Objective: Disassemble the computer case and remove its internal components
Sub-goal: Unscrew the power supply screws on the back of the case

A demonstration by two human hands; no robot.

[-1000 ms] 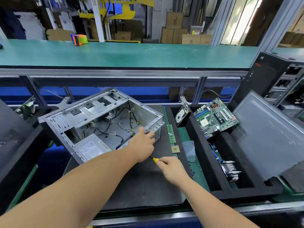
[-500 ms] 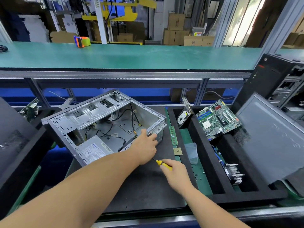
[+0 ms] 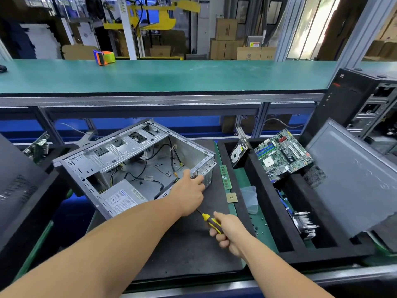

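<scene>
— The computer case [image 3: 120, 151]?
— Bare grey sheet metal, dull sheen.
— The mat [image 3: 189, 250] beneath?
— Matt black, slightly scuffed.
— The screwdriver [image 3: 211, 222]?
— Glossy yellow-and-black plastic handle.

an open computer case [image 3: 137, 160] lies on a dark mat [image 3: 189, 250], its power supply [image 3: 123, 197] and loose black cables [image 3: 148, 175] showing inside. the left hand [image 3: 189, 195] grips the case's near right corner. the right hand [image 3: 228, 232] holds a yellow-and-black screwdriver [image 3: 211, 221], tip pointing toward the case. beside the mat lie a ram stick [image 3: 225, 177] and a cpu chip [image 3: 231, 197]; a hard drive [image 3: 238, 153] and motherboard [image 3: 283, 154] lean in a black foam tray [image 3: 285, 248].
</scene>
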